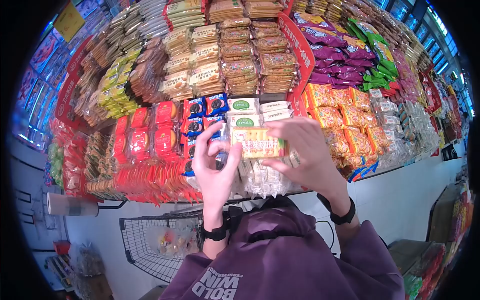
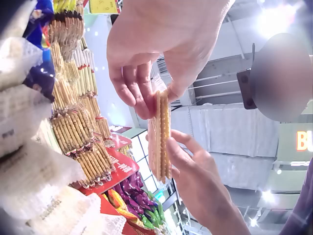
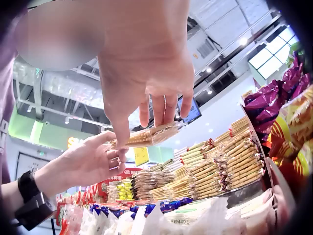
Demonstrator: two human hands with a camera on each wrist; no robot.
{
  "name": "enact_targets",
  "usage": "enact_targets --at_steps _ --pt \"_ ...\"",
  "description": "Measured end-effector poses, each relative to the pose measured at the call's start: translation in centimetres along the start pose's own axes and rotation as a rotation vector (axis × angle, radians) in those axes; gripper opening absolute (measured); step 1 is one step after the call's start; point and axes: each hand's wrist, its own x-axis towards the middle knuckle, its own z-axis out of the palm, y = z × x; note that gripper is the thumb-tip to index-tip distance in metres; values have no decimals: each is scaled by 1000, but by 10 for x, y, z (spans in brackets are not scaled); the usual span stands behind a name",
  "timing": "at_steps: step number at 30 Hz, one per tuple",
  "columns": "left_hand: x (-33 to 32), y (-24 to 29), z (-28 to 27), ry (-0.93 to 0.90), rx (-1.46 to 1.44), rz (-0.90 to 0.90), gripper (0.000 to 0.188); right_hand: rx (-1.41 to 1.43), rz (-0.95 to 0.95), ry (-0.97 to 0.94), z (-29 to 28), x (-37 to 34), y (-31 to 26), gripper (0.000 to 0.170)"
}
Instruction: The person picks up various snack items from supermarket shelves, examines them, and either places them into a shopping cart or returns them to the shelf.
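Observation:
A clear-wrapped pack of crackers [image 1: 259, 143] with a printed label is held up in front of the display, its front facing the head camera. My left hand [image 1: 214, 162] pinches one end of it between thumb and fingers. At the other end my right hand [image 1: 306, 156] grips it, thumb along the lower edge and fingers over the top. Seen edge-on in the left wrist view, the pack [image 2: 161, 134] shows two thin layers of crackers. Part of its wrapper extends past the right fingers in the right wrist view.
White packs [image 1: 243, 106] and blue cookie packs [image 1: 216, 103] lie just behind the hands. Red packs [image 1: 165, 113] are to the left, orange bags [image 1: 345, 117] to the right. A wire shopping cart [image 1: 145, 240] with a bag inside stands below the display edge.

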Motion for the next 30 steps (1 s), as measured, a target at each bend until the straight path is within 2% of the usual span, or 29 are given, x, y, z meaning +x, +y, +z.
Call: enact_targets --at_steps 3,6,11,12,13,14,18,19,21,25,28,30 --pt "-3 -5 3 -35 68 -58 53 -61 -82 -116 -1 2 2 45" --pt "-1 -6 4 -73 8 -84 60 -118 -115 -248 -7 8 4 41" --pt "7 -20 -8 -143 70 -19 60 -214 -247 -353 -35 46 13 38" --pt "10 -20 -11 -135 67 -21 59 -260 -189 -437 -45 59 10 35" --pt "11 -19 -13 -128 66 -25 57 -286 -226 -412 -50 72 15 34" --pt "12 -15 -14 -111 58 -43 46 -311 -263 -386 -56 86 24 33" --pt "15 -12 -20 -126 79 -40 26 -508 -399 -281 -72 157 62 32" --pt "15 -12 -21 -134 83 -39 26 -529 -424 -254 -71 175 75 31" --pt "15 -12 -22 -147 94 -40 25 -589 -379 -256 -65 211 101 32" --pt "17 -12 -22 -171 77 -38 25 -698 -423 -258 -33 288 161 39" --pt "20 -11 -22 -218 102 -25 27 -724 -105 -434 -10 345 183 50" --pt "20 -5 -24 -255 107 -26 24 -718 -86 -410 3 377 212 51"
